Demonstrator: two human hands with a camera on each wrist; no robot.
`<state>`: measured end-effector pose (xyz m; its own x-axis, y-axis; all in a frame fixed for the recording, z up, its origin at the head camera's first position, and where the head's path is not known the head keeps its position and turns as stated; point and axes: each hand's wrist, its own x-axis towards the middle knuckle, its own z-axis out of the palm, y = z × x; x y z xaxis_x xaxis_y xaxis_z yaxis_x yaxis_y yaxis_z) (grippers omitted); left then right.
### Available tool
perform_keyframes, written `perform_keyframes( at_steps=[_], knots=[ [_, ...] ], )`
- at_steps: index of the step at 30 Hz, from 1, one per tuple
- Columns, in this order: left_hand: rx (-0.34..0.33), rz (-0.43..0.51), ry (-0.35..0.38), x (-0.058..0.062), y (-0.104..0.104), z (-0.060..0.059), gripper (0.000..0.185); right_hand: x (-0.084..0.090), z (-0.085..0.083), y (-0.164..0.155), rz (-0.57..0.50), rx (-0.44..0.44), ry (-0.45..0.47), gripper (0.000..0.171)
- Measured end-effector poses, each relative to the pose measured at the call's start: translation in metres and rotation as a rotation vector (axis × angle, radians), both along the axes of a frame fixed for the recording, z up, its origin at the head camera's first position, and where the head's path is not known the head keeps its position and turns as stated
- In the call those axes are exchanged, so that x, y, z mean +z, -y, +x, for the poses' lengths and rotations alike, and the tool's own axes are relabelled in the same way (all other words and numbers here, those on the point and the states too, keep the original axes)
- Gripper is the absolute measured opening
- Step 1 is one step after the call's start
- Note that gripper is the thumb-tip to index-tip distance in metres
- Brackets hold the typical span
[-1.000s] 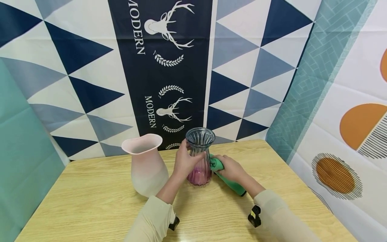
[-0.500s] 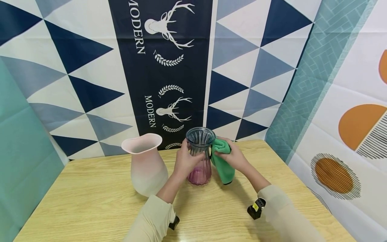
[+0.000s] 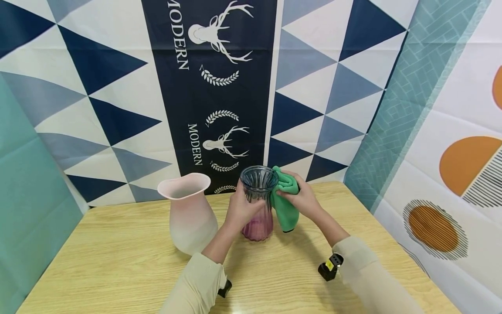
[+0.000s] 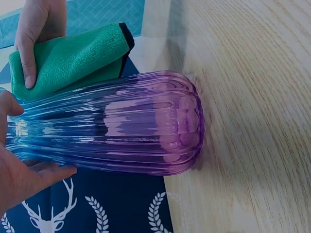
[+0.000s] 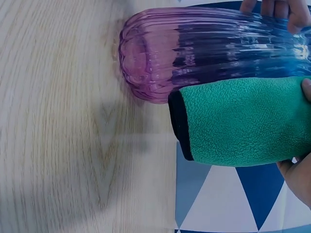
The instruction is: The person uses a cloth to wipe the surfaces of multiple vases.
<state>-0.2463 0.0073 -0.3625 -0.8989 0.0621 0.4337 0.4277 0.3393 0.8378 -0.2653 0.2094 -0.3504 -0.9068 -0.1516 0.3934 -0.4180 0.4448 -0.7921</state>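
A ribbed glass vase, blue at the top and purple at the base, stands upright on the wooden table. My left hand grips its neck from the left. My right hand holds a folded green cloth against the vase's right side, up by the rim. In the left wrist view the vase fills the frame, with the cloth behind it. The right wrist view shows the cloth hanging beside the vase.
A frosted pink vase stands to the left of the glass one. Patterned fabric backdrops hang close behind the table and along its right side. The table's front edge is out of view.
My right hand has lifted the green cloth from the table beside the vase's base up along its right side to the rim. My left hand has kept its grip on the neck.
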Motion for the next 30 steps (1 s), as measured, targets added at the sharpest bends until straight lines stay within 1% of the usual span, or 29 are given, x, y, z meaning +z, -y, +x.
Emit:
perform_keyframes(
  at_steps=[7, 12, 15, 19, 22, 25, 30],
  knots=[
    [-0.01, -0.02, 0.024, 0.002, 0.001, 0.0, 0.076, -0.001, 0.0, 0.004, -0.023, 0.027, 0.008, 0.064],
    [-0.006, -0.042, 0.021, 0.003, 0.003, -0.001, 0.075, 0.0, -0.001, 0.004, 0.013, 0.035, -0.006, 0.062],
    [-0.008, -0.049, 0.035, 0.003, 0.003, -0.001, 0.078, -0.001, 0.0, 0.004, 0.058, 0.044, -0.014, 0.06],
    [-0.01, -0.039, 0.064, 0.003, 0.003, -0.001, 0.081, -0.004, 0.001, 0.004, 0.113, 0.052, 0.005, 0.059],
    [-0.009, -0.025, 0.069, 0.002, 0.003, -0.001, 0.079, -0.006, 0.002, 0.004, 0.169, 0.046, -0.002, 0.058],
    [-0.011, -0.015, 0.072, 0.002, 0.003, -0.001, 0.078, -0.008, 0.002, 0.005, 0.233, 0.044, -0.028, 0.058],
    [-0.031, 0.005, 0.065, 0.001, 0.004, -0.002, 0.077, -0.012, 0.002, 0.005, 0.278, 0.041, -0.008, 0.056]
  ],
)
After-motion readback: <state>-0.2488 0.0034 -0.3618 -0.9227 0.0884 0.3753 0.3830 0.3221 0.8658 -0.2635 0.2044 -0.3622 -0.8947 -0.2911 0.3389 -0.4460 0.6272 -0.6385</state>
